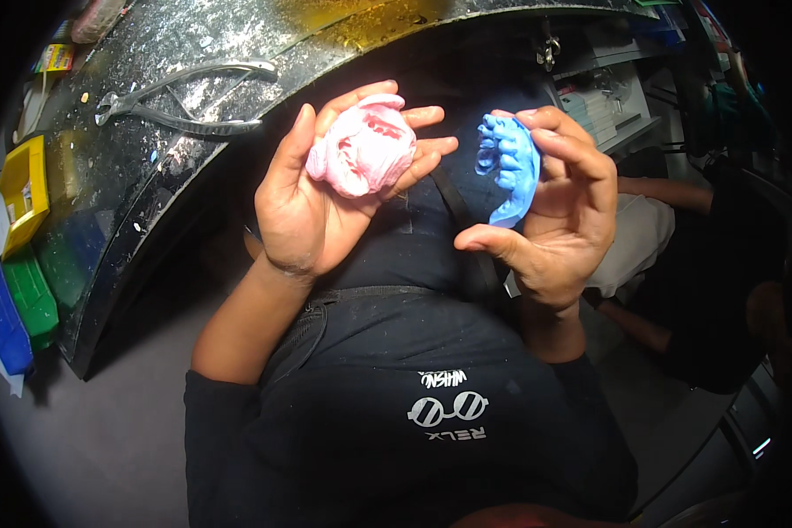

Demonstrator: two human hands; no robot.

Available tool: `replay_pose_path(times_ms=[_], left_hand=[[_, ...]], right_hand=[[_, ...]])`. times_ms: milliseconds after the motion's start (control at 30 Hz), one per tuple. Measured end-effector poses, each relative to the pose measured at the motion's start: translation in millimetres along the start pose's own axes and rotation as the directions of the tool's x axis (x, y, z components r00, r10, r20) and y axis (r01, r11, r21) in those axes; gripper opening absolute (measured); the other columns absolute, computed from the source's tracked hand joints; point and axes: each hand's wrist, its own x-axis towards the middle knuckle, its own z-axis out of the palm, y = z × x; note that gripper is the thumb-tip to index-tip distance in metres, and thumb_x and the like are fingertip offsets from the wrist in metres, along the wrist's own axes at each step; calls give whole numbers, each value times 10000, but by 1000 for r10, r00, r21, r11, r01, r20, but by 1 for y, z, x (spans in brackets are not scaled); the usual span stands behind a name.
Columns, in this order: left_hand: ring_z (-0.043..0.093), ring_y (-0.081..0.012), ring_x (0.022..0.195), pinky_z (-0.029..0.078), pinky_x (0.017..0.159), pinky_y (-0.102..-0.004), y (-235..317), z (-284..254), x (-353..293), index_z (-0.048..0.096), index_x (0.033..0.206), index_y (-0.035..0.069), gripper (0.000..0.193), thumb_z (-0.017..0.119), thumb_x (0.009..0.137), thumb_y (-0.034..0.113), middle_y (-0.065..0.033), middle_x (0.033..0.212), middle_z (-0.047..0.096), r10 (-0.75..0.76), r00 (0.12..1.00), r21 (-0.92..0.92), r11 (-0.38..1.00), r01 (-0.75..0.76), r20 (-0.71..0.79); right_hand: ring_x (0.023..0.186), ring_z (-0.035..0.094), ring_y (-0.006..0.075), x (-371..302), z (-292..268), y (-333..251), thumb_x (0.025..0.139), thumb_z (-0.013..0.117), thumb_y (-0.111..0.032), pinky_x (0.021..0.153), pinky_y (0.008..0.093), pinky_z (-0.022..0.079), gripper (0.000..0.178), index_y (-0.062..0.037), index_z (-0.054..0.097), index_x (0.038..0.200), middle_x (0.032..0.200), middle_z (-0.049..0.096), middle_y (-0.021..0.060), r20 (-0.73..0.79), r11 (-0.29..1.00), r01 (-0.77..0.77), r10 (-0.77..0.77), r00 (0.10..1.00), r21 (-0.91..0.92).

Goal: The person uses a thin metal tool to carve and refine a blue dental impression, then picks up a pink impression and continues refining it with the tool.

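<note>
A lumpy pink dental impression (365, 148) rests on the upturned palm and fingers of my left hand (299, 202), its hollowed, toothed side facing up. Opposite it, my right hand (568, 211) grips a blue dental model (512, 167) along its outer edge, fingers behind it and thumb near its lower end. A curved row of teeth on the model points toward the left hand. The two pieces are apart, both held in the air in front of my body, near the bench edge.
A dark, debris-speckled workbench (176, 53) curves along the top and left, with metal pliers (185, 97) lying on it. Yellow (26, 194), green (33, 295) and blue (4, 317) bins stand at the far left. Another person (713, 264) sits at the right.
</note>
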Motion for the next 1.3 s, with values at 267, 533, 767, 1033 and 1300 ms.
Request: replay_pose_path(times_ms=[267, 533, 767, 1033, 1300], left_hand=[[452, -527, 1356, 394, 1154, -546, 0, -1, -1, 289, 1523, -30, 710, 272, 1078, 522, -402, 1487, 366, 5, 1000, 10, 1000, -5, 21], [463, -489, 1362, 404, 1150, -533, -2, 0, 0, 290, 1517, -44, 710, 271, 1079, 516, -410, 1482, 365, 5, 1000, 9, 1000, -6, 18], [493, -484, 1337, 428, 1132, -518, -1, -1, 0, 291, 1524, -27, 708, 271, 1078, 522, -394, 1490, 371, -2, 999, 18, 1000, 1, 38], [504, -489, 1325, 425, 1132, -520, 1, -2, -3, 301, 1523, -18, 704, 278, 1076, 526, -392, 1492, 371, 9, 999, 10, 1000, -10, 52], [447, -553, 1346, 426, 1123, -562, -1, 0, -1, 310, 1514, -29, 705, 271, 1078, 523, -409, 1491, 352, 12, 997, 14, 1000, -13, 71]], right_hand=[[1235, 577, 305, -2, 3, 0, 601, 983, -109, 1065, 426, 496, 861, 17, 511, 1310, 1324, 509, 214, 26, 999, -21, 22, 999, -33], [1222, 594, 312, -3, 5, 1, 597, 986, -124, 1035, 419, 522, 814, 28, 550, 1267, 1305, 521, 207, 1, 998, 37, -37, 999, -46], [1172, 629, 348, -1, 10, 1, 609, 979, -147, 995, 432, 557, 723, 18, 588, 1194, 1274, 530, 213, -16, 980, 154, -157, 987, -123], [1181, 622, 362, -3, 14, 2, 624, 973, -152, 1000, 459, 556, 694, 6, 593, 1183, 1269, 526, 212, -5, 970, 209, -212, 977, -122], [1208, 604, 362, -5, 9, -1, 616, 980, -160, 1023, 459, 548, 782, 30, 533, 1230, 1280, 518, 216, -30, 979, 164, -169, 985, -117]])
